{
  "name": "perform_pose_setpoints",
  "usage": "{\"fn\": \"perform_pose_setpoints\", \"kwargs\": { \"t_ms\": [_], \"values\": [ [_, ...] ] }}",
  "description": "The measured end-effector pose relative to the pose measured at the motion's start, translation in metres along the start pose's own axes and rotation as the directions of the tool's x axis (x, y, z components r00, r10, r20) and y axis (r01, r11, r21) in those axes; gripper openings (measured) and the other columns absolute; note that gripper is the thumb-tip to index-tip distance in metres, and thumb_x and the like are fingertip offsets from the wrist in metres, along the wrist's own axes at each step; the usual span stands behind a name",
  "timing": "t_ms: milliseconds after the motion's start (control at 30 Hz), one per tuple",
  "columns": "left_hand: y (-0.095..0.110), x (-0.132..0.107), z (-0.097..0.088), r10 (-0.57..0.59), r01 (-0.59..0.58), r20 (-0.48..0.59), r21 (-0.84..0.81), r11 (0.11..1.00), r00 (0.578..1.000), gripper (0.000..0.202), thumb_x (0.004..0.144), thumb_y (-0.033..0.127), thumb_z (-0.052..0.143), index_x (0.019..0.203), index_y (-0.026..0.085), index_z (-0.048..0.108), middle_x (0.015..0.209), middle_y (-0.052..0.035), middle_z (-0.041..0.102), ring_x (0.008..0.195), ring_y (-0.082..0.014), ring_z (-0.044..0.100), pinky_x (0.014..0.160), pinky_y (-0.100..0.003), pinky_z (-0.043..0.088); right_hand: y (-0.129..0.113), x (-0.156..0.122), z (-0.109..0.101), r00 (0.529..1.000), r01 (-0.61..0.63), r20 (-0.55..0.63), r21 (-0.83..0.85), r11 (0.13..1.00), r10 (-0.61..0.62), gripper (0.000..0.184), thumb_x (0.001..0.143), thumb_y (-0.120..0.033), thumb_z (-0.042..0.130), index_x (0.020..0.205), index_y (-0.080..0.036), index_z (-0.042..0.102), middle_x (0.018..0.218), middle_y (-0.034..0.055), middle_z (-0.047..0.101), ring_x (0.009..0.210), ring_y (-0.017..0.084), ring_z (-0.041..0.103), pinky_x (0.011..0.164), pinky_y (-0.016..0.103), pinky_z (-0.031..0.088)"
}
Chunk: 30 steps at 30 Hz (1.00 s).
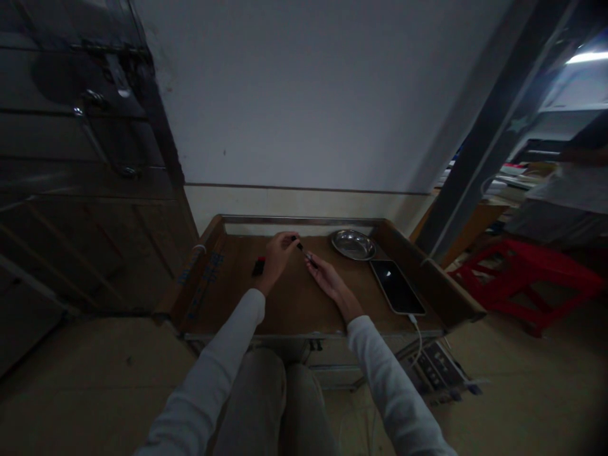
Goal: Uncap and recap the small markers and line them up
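Note:
A thin, dark, pen-like object (301, 247) spans the gap between my two hands above the brown desk top (289, 304); its exact kind is too small to make out. My left hand (281, 248) pinches the dark upper end. Fingers of my right hand (325, 275) are closed round the lower end, where a lighter part shows. Beside my left wrist lies a small black and red item (259, 266), partly covered by the hand.
A shiny round metal dish (353, 244) sits at the back right. In front of it lies a phone (397, 287) with a white cable (417, 332) plugged in. Raised wooden sides border the desk. A red stool (527, 272) and a person (565, 183) are off to the right.

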<state>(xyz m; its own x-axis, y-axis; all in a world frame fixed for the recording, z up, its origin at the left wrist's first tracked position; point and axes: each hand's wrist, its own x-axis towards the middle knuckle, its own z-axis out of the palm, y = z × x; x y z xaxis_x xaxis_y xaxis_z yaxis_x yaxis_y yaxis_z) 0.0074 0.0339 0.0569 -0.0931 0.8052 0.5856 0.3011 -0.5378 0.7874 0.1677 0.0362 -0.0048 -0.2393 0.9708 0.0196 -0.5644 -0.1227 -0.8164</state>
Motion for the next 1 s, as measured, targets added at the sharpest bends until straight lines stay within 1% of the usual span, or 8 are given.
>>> {"fn": "perform_pose_setpoints", "kwargs": {
  "t_ms": [133, 200, 267, 367, 467, 567, 800, 1000],
  "values": [
    [-0.013, 0.004, -0.011, -0.053, 0.059, -0.122, 0.044, 0.997, 0.991, 0.017, 0.079, 0.024, 0.061, 0.094, 0.016, 0.064, 0.094, -0.0065, 0.068, 0.084, -0.0158, 0.064, 0.081, -0.031, 0.05, 0.004, 0.0, -0.003, 0.986, 0.141, -0.058, -0.231, 0.963, -0.158, 0.029, 0.066, -0.029, 0.072, 0.092, -0.018, 0.069, 0.095, 0.0035, 0.069, 0.083, 0.013, 0.063, 0.083, 0.026, 0.05],
    [-0.02, 0.0, -0.012, -0.046, 0.059, -0.105, 0.129, 0.99, 0.993, 0.016, 0.08, 0.022, 0.06, 0.094, 0.017, 0.064, 0.095, -0.0064, 0.067, 0.085, -0.0162, 0.063, 0.082, -0.032, 0.049, 0.004, -0.001, -0.005, 0.957, 0.205, -0.097, -0.433, 0.878, -0.272, 0.03, 0.065, -0.034, 0.072, 0.091, -0.018, 0.068, 0.089, 0.0043, 0.07, 0.078, 0.015, 0.064, 0.08, 0.03, 0.05],
    [-0.026, -0.007, -0.009, -0.028, 0.029, -0.006, 0.246, 0.969, 1.0, 0.013, 0.082, 0.019, 0.057, 0.093, 0.017, 0.064, 0.096, -0.0065, 0.067, 0.087, -0.0164, 0.062, 0.083, -0.032, 0.048, 0.004, -0.004, -0.005, 0.914, 0.256, -0.084, -0.64, 0.724, -0.398, 0.027, 0.069, -0.037, 0.068, 0.088, -0.018, 0.068, 0.085, 0.0047, 0.07, 0.075, 0.017, 0.064, 0.076, 0.032, 0.05],
    [-0.03, -0.02, -0.001, -0.038, -0.05, 0.188, 0.441, 0.896, 0.981, 0.013, 0.083, 0.013, 0.053, 0.091, 0.016, 0.063, 0.096, -0.0078, 0.066, 0.09, -0.0174, 0.06, 0.084, -0.031, 0.046, 0.003, -0.01, -0.003, 0.87, 0.315, 0.06, -0.831, 0.459, -0.489, 0.018, 0.077, -0.035, 0.06, 0.083, -0.021, 0.069, 0.086, 0.0038, 0.071, 0.079, 0.018, 0.064, 0.076, 0.031, 0.049],
    [-0.03, -0.03, 0.008, -0.058, -0.145, 0.284, 0.642, 0.753, 0.957, 0.014, 0.085, 0.014, 0.05, 0.091, 0.015, 0.063, 0.094, -0.0094, 0.065, 0.092, -0.0216, 0.058, 0.084, -0.036, 0.043, 0.005, -0.012, 0.0, 0.864, 0.377, 0.246, -0.895, 0.239, -0.44, 0.014, 0.081, -0.026, 0.055, 0.082, -0.024, 0.069, 0.088, 0.0026, 0.07, 0.084, 0.018, 0.063, 0.079, 0.031, 0.047],
    [-0.029, -0.038, 0.012, -0.046, -0.226, 0.328, 0.739, 0.635, 0.943, 0.017, 0.086, 0.013, 0.046, 0.092, 0.015, 0.062, 0.096, -0.0099, 0.065, 0.095, -0.0236, 0.055, 0.084, -0.038, 0.04, 0.01, -0.01, -0.001, 0.855, 0.417, 0.369, -0.907, 0.062, -0.365, 0.015, 0.081, -0.019, 0.055, 0.083, -0.025, 0.069, 0.091, 0.004, 0.068, 0.089, 0.018, 0.06, 0.085, 0.032, 0.045],
    [-0.023, -0.062, 0.005, 0.067, -0.291, 0.324, 0.718, 0.633, 0.944, 0.02, 0.089, 0.023, 0.043, 0.101, 0.02, 0.059, 0.103, -0.0061, 0.06, 0.101, -0.0218, 0.049, 0.088, -0.037, 0.036, 0.01, -0.018, -0.016, 0.841, 0.41, 0.387, -0.912, -0.022, -0.379, 0.022, 0.081, -0.024, 0.057, 0.103, -0.025, 0.063, 0.104, 0.0044, 0.064, 0.099, 0.021, 0.054, 0.089, 0.037, 0.041],
    [-0.025, -0.061, 0.011, -0.003, -0.296, 0.373, 0.743, 0.6, 0.928, 0.017, 0.088, 0.021, 0.045, 0.093, 0.019, 0.061, 0.098, -0.0101, 0.06, 0.098, -0.0256, 0.049, 0.085, -0.04, 0.036, 0.011, -0.02, -0.022, 0.867, 0.241, 0.273, -0.962, -0.128, -0.418, 0.017, 0.084, -0.026, 0.052, 0.091, -0.022, 0.067, 0.095, 0.0087, 0.062, 0.094, 0.023, 0.051, 0.085, 0.038, 0.039]
  ]
}}
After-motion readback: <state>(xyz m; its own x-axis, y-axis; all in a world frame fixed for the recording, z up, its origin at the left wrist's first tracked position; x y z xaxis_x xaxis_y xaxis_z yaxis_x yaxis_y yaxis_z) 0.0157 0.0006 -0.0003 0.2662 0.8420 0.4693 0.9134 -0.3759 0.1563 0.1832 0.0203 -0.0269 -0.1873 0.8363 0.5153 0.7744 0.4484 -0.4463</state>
